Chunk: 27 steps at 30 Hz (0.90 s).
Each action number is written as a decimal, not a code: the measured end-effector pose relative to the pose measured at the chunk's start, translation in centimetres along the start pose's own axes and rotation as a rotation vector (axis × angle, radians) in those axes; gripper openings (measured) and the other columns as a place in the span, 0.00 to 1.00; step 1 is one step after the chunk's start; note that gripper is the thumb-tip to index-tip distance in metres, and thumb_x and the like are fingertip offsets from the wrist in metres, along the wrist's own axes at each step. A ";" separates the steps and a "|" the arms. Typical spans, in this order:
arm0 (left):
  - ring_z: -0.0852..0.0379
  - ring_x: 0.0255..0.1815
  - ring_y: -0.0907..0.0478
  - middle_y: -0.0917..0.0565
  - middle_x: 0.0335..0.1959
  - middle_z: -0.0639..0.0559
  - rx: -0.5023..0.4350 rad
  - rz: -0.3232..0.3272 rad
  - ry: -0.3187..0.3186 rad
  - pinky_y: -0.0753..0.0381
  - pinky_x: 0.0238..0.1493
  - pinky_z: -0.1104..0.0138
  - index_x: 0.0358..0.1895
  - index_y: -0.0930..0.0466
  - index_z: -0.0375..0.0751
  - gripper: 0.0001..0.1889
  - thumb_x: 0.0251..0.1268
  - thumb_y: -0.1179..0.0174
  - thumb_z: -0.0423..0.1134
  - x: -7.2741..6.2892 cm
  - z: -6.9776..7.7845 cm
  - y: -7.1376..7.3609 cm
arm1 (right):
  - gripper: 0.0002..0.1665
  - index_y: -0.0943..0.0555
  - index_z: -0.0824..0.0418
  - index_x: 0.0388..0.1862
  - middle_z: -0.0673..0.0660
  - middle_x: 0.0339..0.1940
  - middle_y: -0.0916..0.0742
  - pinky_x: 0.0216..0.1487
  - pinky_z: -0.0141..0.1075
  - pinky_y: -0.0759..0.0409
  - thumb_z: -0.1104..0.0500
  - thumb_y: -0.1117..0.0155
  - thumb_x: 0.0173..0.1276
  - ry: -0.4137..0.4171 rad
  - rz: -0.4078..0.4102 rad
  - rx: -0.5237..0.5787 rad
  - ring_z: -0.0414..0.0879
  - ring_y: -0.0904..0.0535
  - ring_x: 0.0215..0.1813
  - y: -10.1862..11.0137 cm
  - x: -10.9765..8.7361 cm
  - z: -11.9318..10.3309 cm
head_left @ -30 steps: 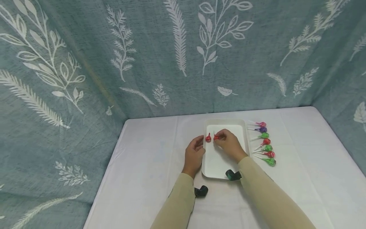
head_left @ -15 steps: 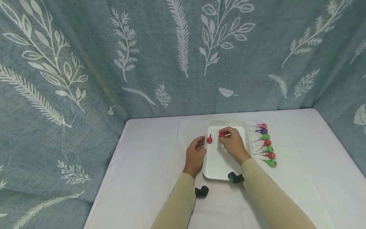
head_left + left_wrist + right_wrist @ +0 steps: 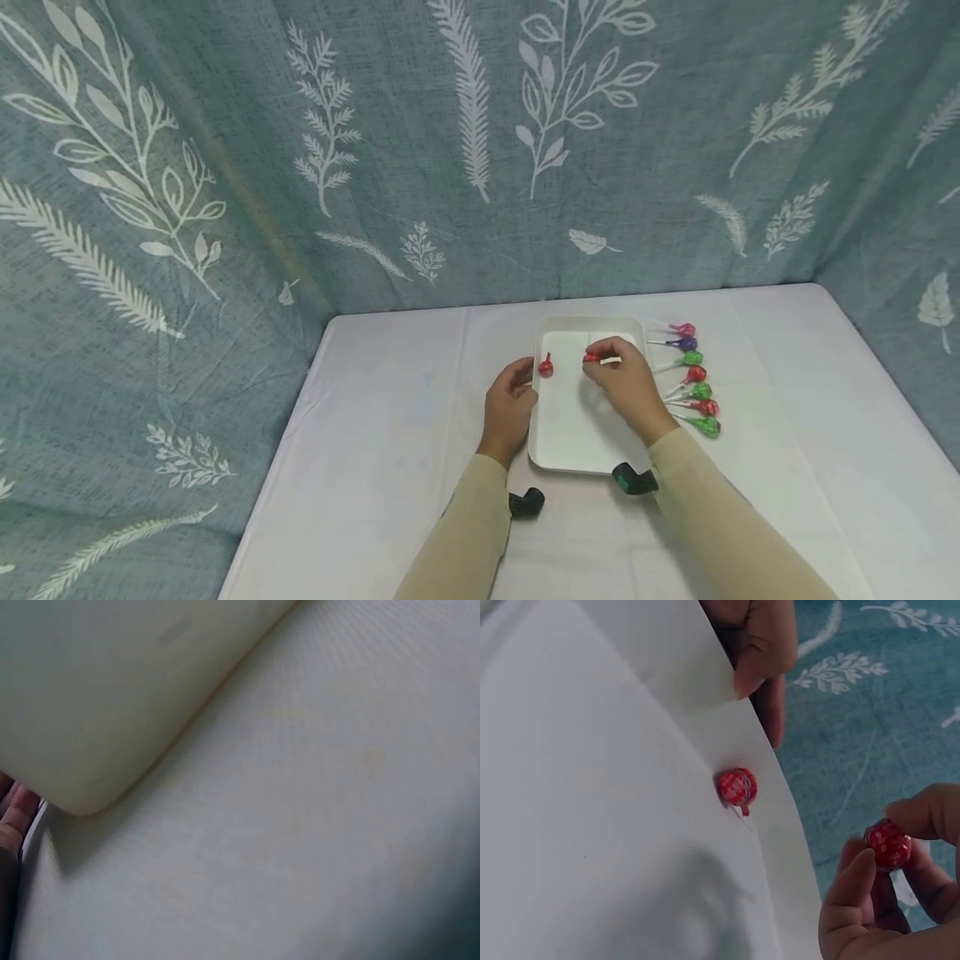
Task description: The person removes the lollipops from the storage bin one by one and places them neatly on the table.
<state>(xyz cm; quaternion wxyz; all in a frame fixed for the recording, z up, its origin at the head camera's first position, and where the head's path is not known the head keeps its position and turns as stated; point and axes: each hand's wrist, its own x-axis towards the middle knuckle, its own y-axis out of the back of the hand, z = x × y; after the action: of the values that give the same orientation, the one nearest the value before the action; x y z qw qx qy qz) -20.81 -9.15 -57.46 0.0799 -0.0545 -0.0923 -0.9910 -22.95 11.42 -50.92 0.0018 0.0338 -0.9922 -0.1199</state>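
Note:
My right hand [image 3: 624, 382] pinches a red-wrapped lollipop [image 3: 889, 846] by its candy head, between thumb and fingers, above the white tray [image 3: 570, 429]. Another red lollipop [image 3: 546, 367] lies in the tray along the left wall, its wrapper tail toward the far end in the head view. At the tray's left side, my left hand [image 3: 510, 408] holds the edge, with thumb and fingers right at the rim. In the left wrist view, the tray's outer wall [image 3: 112, 690] fills the upper left, and fingers [image 3: 19, 814] show at the left margin.
To the tray's right lies a column of several lollipops, including a purple one [image 3: 682, 342], a green one [image 3: 705, 426] and a pink one [image 3: 682, 330]. A white cloth covers the table [image 3: 405, 433]. Behind hangs a teal leaf-patterned curtain [image 3: 420, 167].
My right hand has moved rightward over the tray, away from the lollipop at the left wall, with its red lollipop between the fingers. My left hand has stayed at the tray's edge.

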 end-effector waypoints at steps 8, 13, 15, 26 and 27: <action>0.49 0.59 0.15 0.13 0.62 0.46 0.007 0.006 0.005 0.15 0.63 0.52 0.71 0.19 0.40 0.30 0.64 0.44 0.26 -0.1 -0.1 0.2 | 0.19 0.19 0.70 0.63 0.63 0.58 0.16 0.48 0.33 0.16 0.62 0.33 0.77 -0.043 -0.020 0.027 0.51 0.19 0.51 0.9 -1.6 -0.1; 0.50 0.59 0.14 0.13 0.62 0.47 0.018 0.002 0.006 0.15 0.63 0.53 0.72 0.19 0.39 0.30 0.65 0.44 0.27 -0.2 -0.1 0.2 | 0.19 0.18 0.68 0.63 0.61 0.58 0.15 0.46 0.35 0.20 0.61 0.32 0.77 -0.078 -0.006 0.026 0.51 0.21 0.50 1.2 -2.5 -0.2; 0.50 0.59 0.15 0.14 0.63 0.47 0.021 -0.001 0.006 0.15 0.63 0.53 0.72 0.19 0.39 0.30 0.65 0.44 0.28 -0.2 -0.1 0.2 | 0.19 0.18 0.68 0.62 0.61 0.57 0.15 0.46 0.36 0.20 0.60 0.31 0.78 -0.088 -0.001 0.028 0.51 0.21 0.50 1.3 -2.9 -0.3; 0.50 0.59 0.14 0.14 0.63 0.45 0.003 -0.004 0.002 0.15 0.63 0.52 0.71 0.19 0.39 0.30 0.65 0.46 0.25 -0.2 0.0 0.2 | 0.18 0.19 0.65 0.61 0.62 0.55 0.16 0.48 0.38 0.18 0.59 0.31 0.78 -0.123 0.044 0.015 0.53 0.21 0.50 3.1 -4.8 0.6; 0.50 0.59 0.14 0.14 0.63 0.45 0.004 -0.005 0.002 0.15 0.63 0.52 0.71 0.19 0.39 0.30 0.65 0.46 0.25 -0.2 0.0 0.2 | 0.18 0.20 0.66 0.62 0.62 0.55 0.16 0.48 0.37 0.17 0.60 0.31 0.79 -0.129 0.051 0.014 0.52 0.21 0.50 3.3 -4.9 0.7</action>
<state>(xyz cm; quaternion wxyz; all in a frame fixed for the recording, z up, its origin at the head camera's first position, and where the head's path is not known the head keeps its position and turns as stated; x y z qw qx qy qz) -20.61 -9.27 -57.46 0.0777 -0.0529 -0.0943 -0.9911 -18.30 15.06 -50.75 -0.0594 0.0006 -0.9916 -0.1148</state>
